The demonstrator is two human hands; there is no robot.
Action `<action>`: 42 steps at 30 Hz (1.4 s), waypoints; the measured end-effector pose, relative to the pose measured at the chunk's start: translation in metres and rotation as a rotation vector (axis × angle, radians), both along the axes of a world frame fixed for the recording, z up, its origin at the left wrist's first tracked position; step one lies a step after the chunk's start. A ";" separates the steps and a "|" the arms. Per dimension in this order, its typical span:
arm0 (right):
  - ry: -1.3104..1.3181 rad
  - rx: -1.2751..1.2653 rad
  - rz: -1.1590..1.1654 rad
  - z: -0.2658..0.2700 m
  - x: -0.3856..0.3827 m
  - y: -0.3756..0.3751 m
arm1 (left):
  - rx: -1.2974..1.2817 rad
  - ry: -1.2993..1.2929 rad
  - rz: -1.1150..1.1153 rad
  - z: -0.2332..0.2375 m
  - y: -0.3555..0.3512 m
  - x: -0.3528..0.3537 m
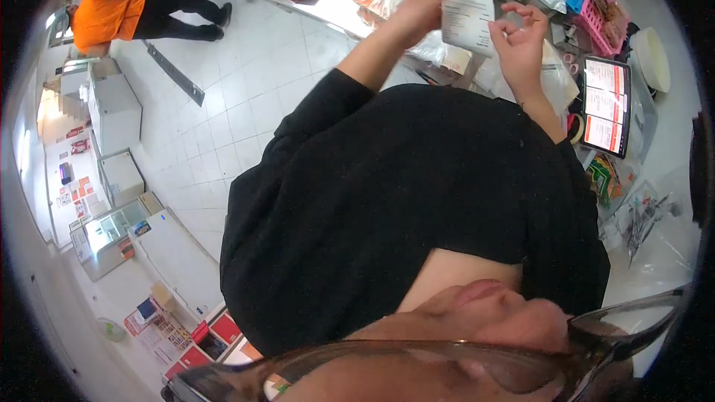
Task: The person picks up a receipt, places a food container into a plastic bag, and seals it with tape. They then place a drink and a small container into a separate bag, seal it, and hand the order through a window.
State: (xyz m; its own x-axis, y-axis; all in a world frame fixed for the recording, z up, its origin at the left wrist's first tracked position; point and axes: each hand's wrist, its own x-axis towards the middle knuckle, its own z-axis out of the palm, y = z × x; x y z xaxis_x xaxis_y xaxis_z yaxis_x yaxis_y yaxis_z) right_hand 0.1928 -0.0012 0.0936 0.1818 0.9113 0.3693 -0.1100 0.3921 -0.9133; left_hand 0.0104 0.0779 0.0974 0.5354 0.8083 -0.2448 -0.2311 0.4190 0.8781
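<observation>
A person holds a printed paper slip (468, 9) above the cluttered desk (333, 4), left hand (421, 9) closed on its edge, right hand (521, 39) curled alongside, grip unclear; apparently mid-check, with any next move needing a steady two-handed hold.

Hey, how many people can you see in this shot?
2. A person in a black top fills the middle, left hand holding a paper slip. A person in an orange top is at upper left. Others may be hidden.
</observation>
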 end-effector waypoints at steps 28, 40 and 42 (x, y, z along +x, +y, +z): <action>-0.684 -0.315 0.348 -0.010 -0.041 0.066 | 0.227 0.196 -0.468 -0.026 0.038 -0.107; -1.031 -0.146 0.277 -0.134 -0.024 0.256 | 0.458 1.036 -0.071 -0.107 0.082 -0.145; -0.671 -0.544 0.364 -0.147 -0.035 0.263 | 0.394 0.981 0.044 -0.114 0.073 -0.140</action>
